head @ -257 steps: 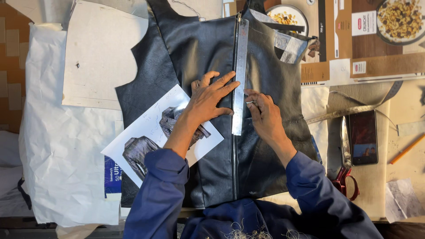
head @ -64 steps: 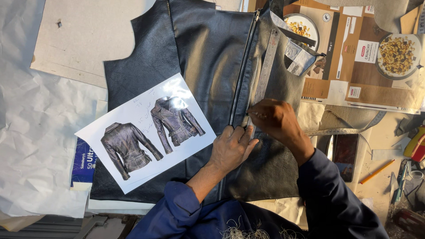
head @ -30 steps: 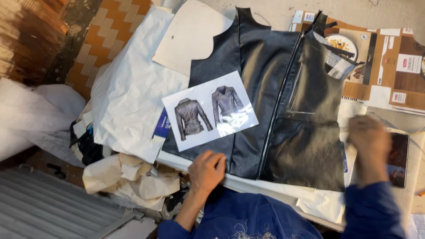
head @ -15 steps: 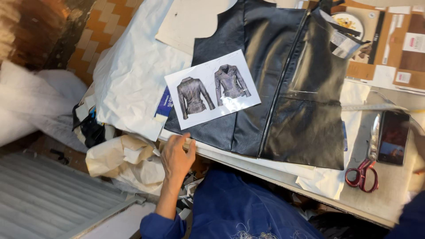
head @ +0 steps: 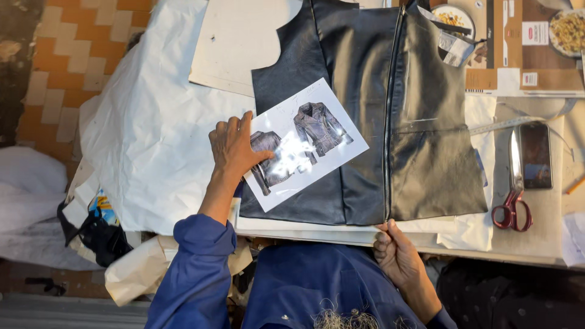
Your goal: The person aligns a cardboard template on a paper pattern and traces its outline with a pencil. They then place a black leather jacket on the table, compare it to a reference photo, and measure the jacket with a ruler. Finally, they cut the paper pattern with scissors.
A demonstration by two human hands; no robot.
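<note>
While left hand [head: 234,146] lies flat on photo [head: 304,143], right hand [head: 396,253] pinches leather [head: 390,216].

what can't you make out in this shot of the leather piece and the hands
Head view only:
- Left jacket on the glossy printed jacket photo: washed out by glare and covered by the left hand.
- Black leather vest panel: top cut by the frame edge.
- Right hand at the table edge: grip unclear.
- Red-handled scissors: blades hard to see.

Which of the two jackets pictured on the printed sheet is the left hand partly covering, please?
The lower-left jacket picture: the left hand overlaps its edge. The other jacket picture, upper right on the printed sheet, lies uncovered.
</note>
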